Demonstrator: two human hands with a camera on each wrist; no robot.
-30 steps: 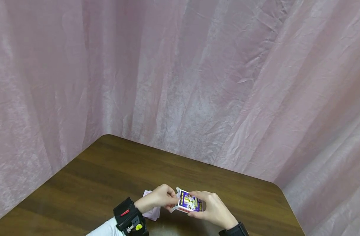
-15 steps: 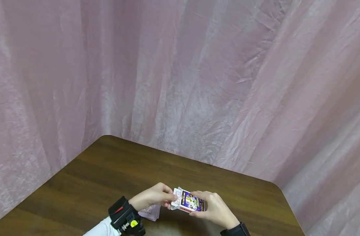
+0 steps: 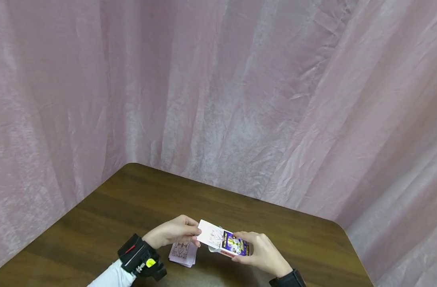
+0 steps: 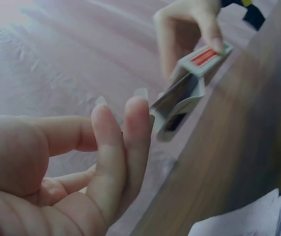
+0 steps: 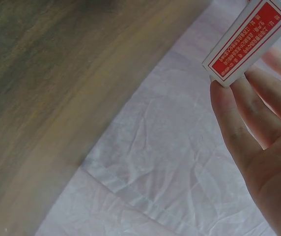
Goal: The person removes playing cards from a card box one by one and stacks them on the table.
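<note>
My right hand (image 3: 261,253) grips a small playing-card box (image 3: 235,244), purple and yellow on its face, with a red printed panel on its narrow side. The box's left end is open, and its flap (image 4: 172,120) hangs loose in the left wrist view. Out of that end sticks a white playing card (image 3: 210,233) with a patterned back. Between thumb and fingers my left hand (image 3: 175,232) pinches the card's outer edge; whether it is one card or several I cannot tell. Below that hand a stack of playing cards (image 3: 183,253) lies on the table.
The brown wooden table (image 3: 161,199) has rounded far corners. Behind it hangs a pink curtain (image 3: 218,99), close along the table's far and left edges.
My left hand has moved left, drawing the card from hardly visible to well out of the box. More of the card stack on the table shows. The right hand and box have barely shifted.
</note>
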